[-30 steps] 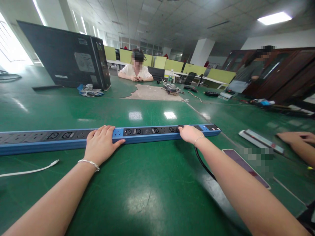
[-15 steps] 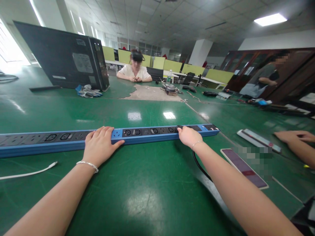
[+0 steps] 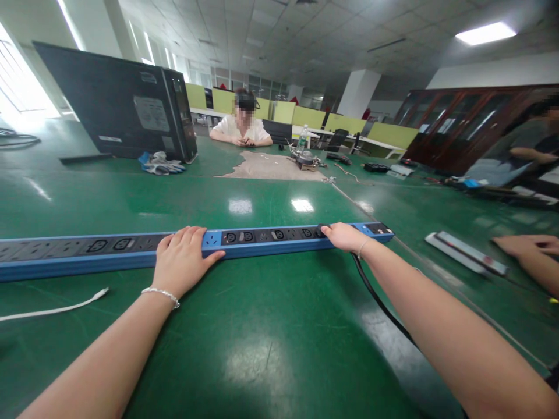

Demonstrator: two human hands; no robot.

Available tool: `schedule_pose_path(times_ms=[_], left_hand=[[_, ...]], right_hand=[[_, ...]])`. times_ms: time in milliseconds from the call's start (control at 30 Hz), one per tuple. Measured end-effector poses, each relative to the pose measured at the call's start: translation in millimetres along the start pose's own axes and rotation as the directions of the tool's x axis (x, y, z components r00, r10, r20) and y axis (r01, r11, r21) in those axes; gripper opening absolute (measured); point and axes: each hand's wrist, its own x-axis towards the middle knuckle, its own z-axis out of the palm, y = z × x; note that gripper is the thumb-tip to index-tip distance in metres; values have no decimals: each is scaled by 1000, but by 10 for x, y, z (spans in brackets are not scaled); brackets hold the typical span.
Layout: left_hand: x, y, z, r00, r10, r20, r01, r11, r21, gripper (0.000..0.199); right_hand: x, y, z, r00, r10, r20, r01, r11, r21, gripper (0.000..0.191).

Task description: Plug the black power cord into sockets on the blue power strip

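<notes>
A long blue power strip with black sockets lies across the green table. Over its middle rests my left hand, fingers on top and thumb along the near edge, gripping the strip. Farther right, my right hand is closed on a black plug at a socket near the strip's right end; the plug's underside is hidden. From under that wrist a black cable runs down to the right, partly behind the forearm.
A black computer case and gloves stand back left. A white cable lies near left. At right are a white-and-dark bar and another person's hands. One person sits opposite; another is at far right.
The view has shifted slightly. My right wrist and forearm have swung to the right, showing more of the cable and covering the phone. The person at far right has moved rightward.
</notes>
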Motion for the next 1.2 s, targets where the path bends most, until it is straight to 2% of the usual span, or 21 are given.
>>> schedule_pose_path(times_ms=[300,500,567,667,767,867,933,967,1033,1200], left_hand=[[-5,-3,-12,1000,-2,10,2,1000,8,63],[0,-3,-7,1000,-3,4,3,1000,-29,65],[1,-3,-5,1000,-7,5,7,1000,-20,65],[0,-5,-4,1000,-6,12,6,1000,-13,64],[-2,-6,-8,1000,-3,15,4,1000,-29,64],[-4,-2,-17,1000,-4,12,4,1000,-21,64],[-6,4,-23,1000,-4,10,5,1000,-9,63],[-7,7,-26,1000,-5,9,5,1000,-6,63],[-7,12,-29,1000,-6,6,6,1000,-1,63],[-1,17,-29,1000,-8,12,8,1000,-8,62]], right_hand=[[68,-11,-140,999,-12,37,14,997,-72,50],[-104,63,-214,997,19,-77,-24,998,-62,52],[-137,66,-150,997,24,-79,-26,1000,-14,51],[-163,16,-18,995,63,-73,-49,984,173,54],[-214,-125,72,996,74,-56,-44,911,409,55],[-301,-363,79,998,39,-41,-5,779,627,49],[-344,-551,58,999,-5,-34,28,681,732,44],[-353,-645,46,999,-27,-35,44,662,748,43],[-340,-823,35,997,-64,-33,68,694,717,44],[-227,-1148,54,990,-139,-21,129,836,533,52]])
